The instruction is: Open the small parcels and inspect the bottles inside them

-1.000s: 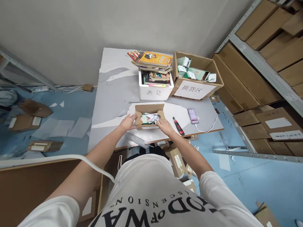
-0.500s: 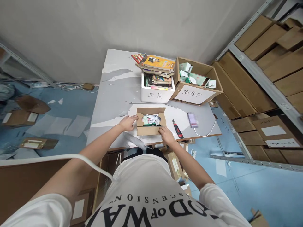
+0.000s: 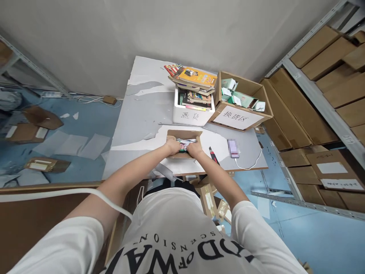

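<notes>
On the table in front of me stands a small open cardboard box [image 3: 184, 134] with its far flap upright. Inside lie green, pink and white contents [image 3: 184, 144] that look crumpled; their kind is unclear. My left hand [image 3: 172, 146] reaches in over the box's left side, fingers curled down at the contents. At the right side, my right hand [image 3: 195, 148] is curled in the same way, across from the left. Both sets of fingertips are hidden among the contents. A red and black utility knife [image 3: 213, 155] lies right of my right hand, apart from it.
Behind the box are a white bin [image 3: 189, 116] piled with books and a carton [image 3: 253, 123] of green-and-white small boxes. A phone [image 3: 233, 148] on a white cable lies at the right. Shelves of cartons [image 3: 327, 160] flank the table; papers and boxes litter the floor.
Both hands have moved from the box's outer edges into it and closed in toward each other at the contents. The view has shifted slightly.
</notes>
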`<state>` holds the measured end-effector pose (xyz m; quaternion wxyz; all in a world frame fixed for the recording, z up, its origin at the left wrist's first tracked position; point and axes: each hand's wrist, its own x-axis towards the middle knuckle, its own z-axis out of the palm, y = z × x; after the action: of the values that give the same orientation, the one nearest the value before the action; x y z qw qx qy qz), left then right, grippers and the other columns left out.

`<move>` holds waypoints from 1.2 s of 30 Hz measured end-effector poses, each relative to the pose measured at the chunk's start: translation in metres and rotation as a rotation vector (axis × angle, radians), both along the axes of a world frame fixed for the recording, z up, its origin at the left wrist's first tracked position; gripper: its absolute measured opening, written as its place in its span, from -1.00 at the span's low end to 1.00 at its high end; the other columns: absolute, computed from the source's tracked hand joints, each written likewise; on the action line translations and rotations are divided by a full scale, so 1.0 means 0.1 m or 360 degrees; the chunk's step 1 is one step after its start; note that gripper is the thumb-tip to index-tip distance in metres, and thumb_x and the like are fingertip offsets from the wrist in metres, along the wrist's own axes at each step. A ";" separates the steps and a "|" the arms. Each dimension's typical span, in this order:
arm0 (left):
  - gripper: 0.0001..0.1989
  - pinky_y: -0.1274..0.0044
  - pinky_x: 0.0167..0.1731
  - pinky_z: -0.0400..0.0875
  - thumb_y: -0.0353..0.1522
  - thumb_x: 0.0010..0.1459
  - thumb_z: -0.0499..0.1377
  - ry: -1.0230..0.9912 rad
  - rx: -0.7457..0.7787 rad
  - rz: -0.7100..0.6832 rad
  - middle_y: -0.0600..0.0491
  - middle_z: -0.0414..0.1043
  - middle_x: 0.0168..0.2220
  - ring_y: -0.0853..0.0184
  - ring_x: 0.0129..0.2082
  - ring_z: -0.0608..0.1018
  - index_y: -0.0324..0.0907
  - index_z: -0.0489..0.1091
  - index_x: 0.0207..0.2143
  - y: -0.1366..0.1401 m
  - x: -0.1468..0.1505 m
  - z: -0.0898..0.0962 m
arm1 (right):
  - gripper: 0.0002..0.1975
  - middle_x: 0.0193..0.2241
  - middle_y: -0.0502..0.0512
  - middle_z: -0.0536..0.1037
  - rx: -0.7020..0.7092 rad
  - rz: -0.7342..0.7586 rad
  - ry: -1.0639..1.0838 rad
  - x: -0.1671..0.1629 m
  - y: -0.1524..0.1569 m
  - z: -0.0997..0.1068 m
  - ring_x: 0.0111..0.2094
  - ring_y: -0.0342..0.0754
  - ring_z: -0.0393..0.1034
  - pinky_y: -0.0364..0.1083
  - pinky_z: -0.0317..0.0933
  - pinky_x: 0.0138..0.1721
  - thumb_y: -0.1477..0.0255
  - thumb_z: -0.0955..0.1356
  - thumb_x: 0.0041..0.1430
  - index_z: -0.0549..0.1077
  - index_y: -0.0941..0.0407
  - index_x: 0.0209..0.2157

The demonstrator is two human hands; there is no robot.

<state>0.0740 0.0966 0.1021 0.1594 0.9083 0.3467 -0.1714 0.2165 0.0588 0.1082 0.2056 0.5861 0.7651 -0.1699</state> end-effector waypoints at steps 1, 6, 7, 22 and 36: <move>-0.75 0.24 0.06 0.14 -0.31 0.10 0.13 -0.0009 0.0041 0.0032 -0.21 0.52 -0.17 0.06 -0.09 0.51 -0.24 0.54 -0.25 -0.01 -0.06 0.00 | -0.69 -0.07 0.43 0.48 0.0058 -0.0041 -0.0039 0.09 -0.04 0.00 -0.01 0.18 0.37 0.09 0.18 -0.01 0.55 0.19 0.23 0.47 0.24 -0.09; -0.40 0.02 0.18 -0.35 -0.05 0.10 0.08 -0.0079 0.0489 0.0362 -0.33 0.34 0.07 -0.17 0.17 0.23 -0.33 0.42 0.01 -0.15 -0.42 -0.11 | -0.46 0.15 0.49 0.26 0.0353 -0.0286 -0.0002 0.56 -0.33 -0.17 0.14 0.25 0.20 0.11 0.12 0.07 0.27 0.18 0.27 0.20 0.31 0.17; -0.30 0.03 0.19 -0.40 -0.01 0.10 0.04 -0.0116 0.0528 0.0415 -0.35 0.25 0.14 -0.17 0.22 0.14 -0.36 0.33 0.11 -0.19 -0.48 -0.16 | -0.40 0.21 0.47 0.17 0.0396 -0.0327 0.0061 0.60 -0.39 -0.25 0.20 0.24 0.10 0.12 0.09 0.10 0.24 0.15 0.28 0.10 0.33 0.22; 0.02 0.00 0.19 -0.16 0.14 0.07 -0.08 -0.0413 0.0173 0.0977 -0.21 -0.32 0.36 -0.06 0.32 -0.06 -0.30 -0.38 0.34 -0.53 -0.58 -0.65 | -0.51 0.11 0.42 0.33 0.0579 -0.0022 0.0128 0.22 -0.16 -0.14 0.15 0.15 0.16 0.13 -0.02 0.17 0.59 0.15 0.18 0.21 0.27 0.17; 0.01 -0.04 0.18 -0.21 0.13 0.02 0.01 -0.0267 0.0110 0.1020 -0.21 -0.21 0.35 -0.10 0.33 -0.14 -0.26 -0.24 0.34 -0.52 -0.54 -0.39 | -0.25 0.08 0.38 0.33 -0.0173 0.0064 0.0258 -0.13 0.37 -0.61 0.09 0.19 0.22 0.06 0.13 0.09 0.44 0.48 -0.14 0.22 0.19 0.12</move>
<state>0.0201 0.0450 0.0633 0.2025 0.7687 0.6061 -0.0252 0.2038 0.0961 0.0468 0.1777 0.5428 0.7806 -0.2538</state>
